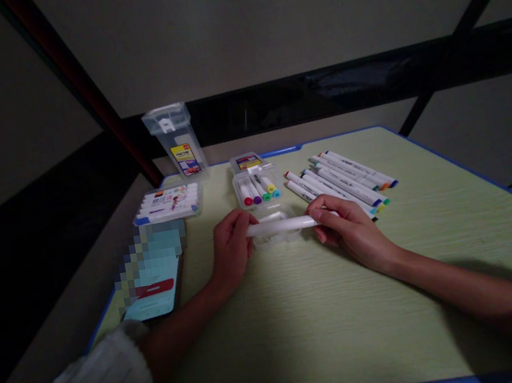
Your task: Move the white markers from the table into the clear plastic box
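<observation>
A white marker pen (283, 225) is held level between my two hands above the table. My left hand (232, 247) pinches one end of it, and my right hand (345, 224) grips the other, hiding most of that tip. Just beneath and behind the pen sits the open clear lid (276, 240) of a plastic marker case (238, 195). Inside that case lie several white markers (257, 190) with red, purple, green, yellow and blue ends. To the right, behind my right hand, several loose markers (341, 178) lie side by side.
A tall clear marker box (180, 145) stands at the back left. In front of it lies a flat pack of white pens (169, 203). A phone (155, 272) with a lit screen rests near my left forearm. The pale green table (308, 338) has blue edges; a wall rises behind.
</observation>
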The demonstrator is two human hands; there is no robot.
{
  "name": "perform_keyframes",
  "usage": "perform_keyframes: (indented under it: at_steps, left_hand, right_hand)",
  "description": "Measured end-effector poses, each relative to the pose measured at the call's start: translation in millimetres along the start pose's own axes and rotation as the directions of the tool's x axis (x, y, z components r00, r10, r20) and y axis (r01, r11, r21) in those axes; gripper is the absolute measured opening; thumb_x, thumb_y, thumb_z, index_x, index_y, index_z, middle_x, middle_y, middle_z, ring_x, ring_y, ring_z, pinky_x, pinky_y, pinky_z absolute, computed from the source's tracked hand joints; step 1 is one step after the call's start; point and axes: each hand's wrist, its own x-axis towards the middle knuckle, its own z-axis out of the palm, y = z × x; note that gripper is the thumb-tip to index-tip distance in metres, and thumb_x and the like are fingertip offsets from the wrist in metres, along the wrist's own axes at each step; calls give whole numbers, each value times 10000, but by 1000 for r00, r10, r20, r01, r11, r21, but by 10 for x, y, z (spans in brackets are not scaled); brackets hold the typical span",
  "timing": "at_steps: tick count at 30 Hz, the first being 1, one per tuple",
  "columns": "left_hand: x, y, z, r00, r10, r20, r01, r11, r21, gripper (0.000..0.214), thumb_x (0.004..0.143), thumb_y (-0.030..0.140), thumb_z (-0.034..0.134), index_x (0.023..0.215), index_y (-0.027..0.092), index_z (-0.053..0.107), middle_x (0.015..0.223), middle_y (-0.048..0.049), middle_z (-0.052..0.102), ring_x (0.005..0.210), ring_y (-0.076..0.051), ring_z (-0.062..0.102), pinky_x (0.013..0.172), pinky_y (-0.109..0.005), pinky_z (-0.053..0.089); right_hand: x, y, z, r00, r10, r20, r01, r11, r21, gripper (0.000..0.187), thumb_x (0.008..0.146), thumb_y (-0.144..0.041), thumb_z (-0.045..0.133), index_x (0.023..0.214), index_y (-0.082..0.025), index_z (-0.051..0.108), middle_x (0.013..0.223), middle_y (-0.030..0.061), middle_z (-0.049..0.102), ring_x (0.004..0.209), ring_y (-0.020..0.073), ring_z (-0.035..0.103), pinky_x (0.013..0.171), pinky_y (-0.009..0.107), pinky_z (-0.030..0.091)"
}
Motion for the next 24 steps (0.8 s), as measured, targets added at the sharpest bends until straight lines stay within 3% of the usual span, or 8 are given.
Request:
perform_keyframes:
  at_steps: [16, 22, 24]
  left_hand:
    - [-15, 12, -11, 1000, 1, -9, -1, 1000, -2, 221, 758, 306, 469, 590, 165, 494, 380, 97, 317, 290, -37, 291, 283, -152, 213]
    - [-29, 25, 14, 998, -60, -36, 60, 998, 14, 221, 781, 284, 436, 594, 173, 472, 349, 105, 296, 254, -36, 272, 256, -144, 194]
    - [-31, 25, 21, 997, -64, -49, 66, 998, 25, 221, 793, 280, 425, 604, 174, 471, 351, 107, 293, 245, -32, 259, 245, -140, 177]
  right_hand:
    - [-42, -19, -4, 998, -69, 1, 69, 997, -43, 179, 793, -369, 545, 774, -192, 530, 507, -49, 455, 434, 88, 330, 401, 224, 220]
    - [-48, -89, 20, 977, -207, -48, 202, 975, -87, 121, 666, -211, 638, 727, -195, 535, 629, -29, 474, 533, 102, 388, 464, 233, 290]
    - [-45, -89, 17, 980, -195, -28, 192, 979, -68, 98, 672, -190, 615, 732, -197, 538, 613, -36, 453, 515, 97, 367, 453, 232, 279]
